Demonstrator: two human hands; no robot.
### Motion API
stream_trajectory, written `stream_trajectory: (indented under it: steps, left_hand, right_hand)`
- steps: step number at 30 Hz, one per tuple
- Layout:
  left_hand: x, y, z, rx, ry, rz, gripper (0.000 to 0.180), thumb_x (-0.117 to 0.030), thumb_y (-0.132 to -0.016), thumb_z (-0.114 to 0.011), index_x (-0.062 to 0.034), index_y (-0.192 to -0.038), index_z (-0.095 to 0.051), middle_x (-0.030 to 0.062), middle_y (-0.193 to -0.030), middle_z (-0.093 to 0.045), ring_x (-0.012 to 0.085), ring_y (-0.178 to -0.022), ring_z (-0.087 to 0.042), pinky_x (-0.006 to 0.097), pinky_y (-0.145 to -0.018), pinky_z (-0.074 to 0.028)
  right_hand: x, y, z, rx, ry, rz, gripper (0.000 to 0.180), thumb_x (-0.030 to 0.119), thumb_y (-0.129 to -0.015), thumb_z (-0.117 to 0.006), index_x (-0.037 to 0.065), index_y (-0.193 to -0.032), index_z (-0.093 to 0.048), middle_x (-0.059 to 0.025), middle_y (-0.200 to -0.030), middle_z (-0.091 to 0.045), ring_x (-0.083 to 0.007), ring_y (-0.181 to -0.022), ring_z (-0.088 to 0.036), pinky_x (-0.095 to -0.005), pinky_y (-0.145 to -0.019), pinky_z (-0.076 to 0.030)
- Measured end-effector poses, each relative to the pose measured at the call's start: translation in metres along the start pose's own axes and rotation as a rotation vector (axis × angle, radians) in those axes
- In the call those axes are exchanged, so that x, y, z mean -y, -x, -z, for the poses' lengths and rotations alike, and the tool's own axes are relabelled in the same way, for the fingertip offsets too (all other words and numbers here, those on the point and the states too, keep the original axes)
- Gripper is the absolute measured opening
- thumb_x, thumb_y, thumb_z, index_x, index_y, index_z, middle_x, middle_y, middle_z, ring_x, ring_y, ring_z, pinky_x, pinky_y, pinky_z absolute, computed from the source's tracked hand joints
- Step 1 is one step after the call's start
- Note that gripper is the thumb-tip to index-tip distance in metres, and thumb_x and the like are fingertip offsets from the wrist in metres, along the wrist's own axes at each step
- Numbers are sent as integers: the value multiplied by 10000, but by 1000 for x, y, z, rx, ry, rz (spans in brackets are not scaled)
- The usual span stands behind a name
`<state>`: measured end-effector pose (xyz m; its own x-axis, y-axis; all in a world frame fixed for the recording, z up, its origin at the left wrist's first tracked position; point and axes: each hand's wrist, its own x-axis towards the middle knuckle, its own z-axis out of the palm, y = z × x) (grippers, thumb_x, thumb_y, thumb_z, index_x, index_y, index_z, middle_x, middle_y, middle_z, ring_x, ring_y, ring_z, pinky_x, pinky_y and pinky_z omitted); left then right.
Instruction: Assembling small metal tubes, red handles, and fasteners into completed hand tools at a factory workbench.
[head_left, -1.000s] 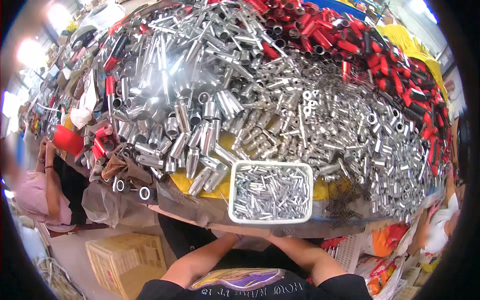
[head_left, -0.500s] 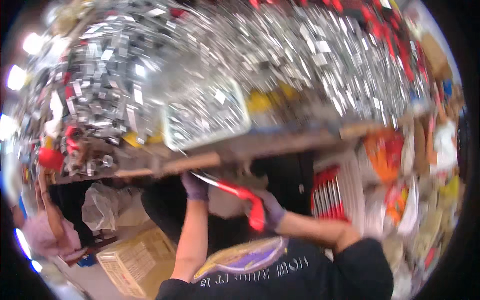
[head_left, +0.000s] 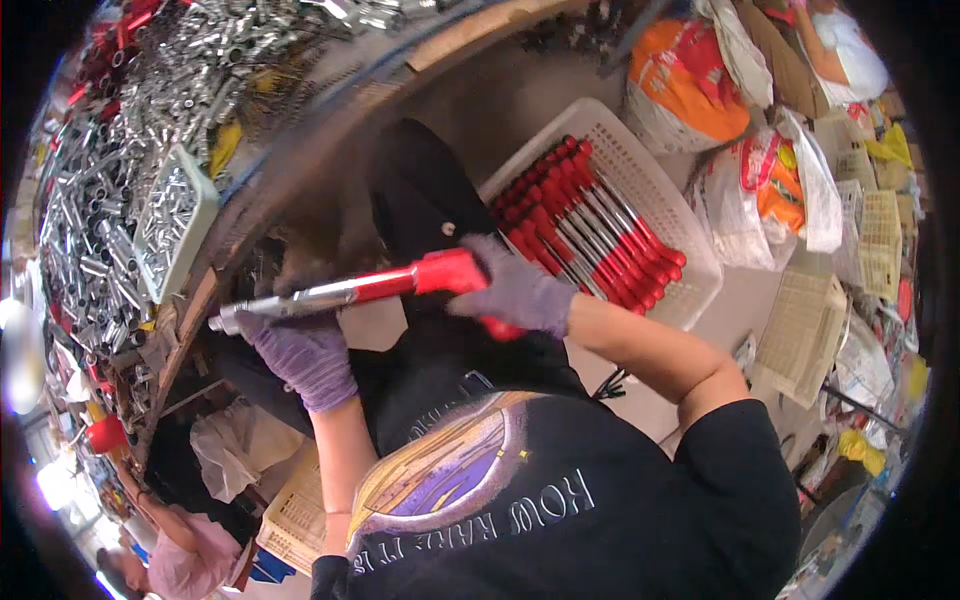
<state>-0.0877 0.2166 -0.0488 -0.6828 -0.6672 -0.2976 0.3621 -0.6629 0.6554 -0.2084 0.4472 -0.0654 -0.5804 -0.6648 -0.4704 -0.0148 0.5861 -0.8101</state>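
Across my lap lies a long tool (head_left: 345,290) with a silver tubular end and a bent red handle; its exact kind I cannot tell. My left hand (head_left: 305,358), in a purple-grey knit glove, is closed around the silver part near its left tip. At the other end, my right hand (head_left: 520,285), gloved alike, grips the red handle, and part of that handle sticks out below the fingers. Just beyond the right hand, a white plastic basket (head_left: 690,235) holds several similar red-and-silver tools (head_left: 590,230) laid side by side.
A workbench edge (head_left: 480,35) runs from upper right to lower left. Heaped metal parts (head_left: 90,240) and a pale tray (head_left: 190,245) of small pieces lie on it. Sacks (head_left: 690,80) and cream baskets (head_left: 800,335) stand right. Another person (head_left: 190,555) is at lower left.
My view has swung right, bringing the basket of tools nearer the middle and the bench to the upper left. The tool, still in both hands, now points its silver end leftward.
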Motion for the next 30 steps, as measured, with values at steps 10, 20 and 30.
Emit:
stream_trajectory:
  steps: [10,20,30]
  left_hand:
    - [54,20,-64,490,-935,256,554,-111,-886,-591,-28,-1381,-357,115,-1304,-503,181,-1160,-484,290,-985,-375]
    - [-4,9,23,171,-1024,121,394,-230,-908,-566,-2,-1224,-516,112,-1113,-598,190,-989,-585,321,-860,-473]
    - [10,24,39,-23,-826,169,382,-241,-932,-528,-3,-1228,-491,132,-1062,-613,227,-978,-605,350,-869,-482]
  right_hand:
    - [-230,60,107,-196,-214,-513,681,200,-729,-650,1,-1334,-407,-143,-964,-628,-200,-852,-594,-333,-748,-481]
    - [-250,86,198,-509,418,-394,654,92,-733,-617,74,-1337,-368,-191,-1185,-580,-336,-1115,-553,-395,-915,-457]
    - [-221,-143,98,675,1354,-551,278,210,-605,-733,92,-857,-732,-157,-928,-687,-275,-865,-665,-415,-764,-526]
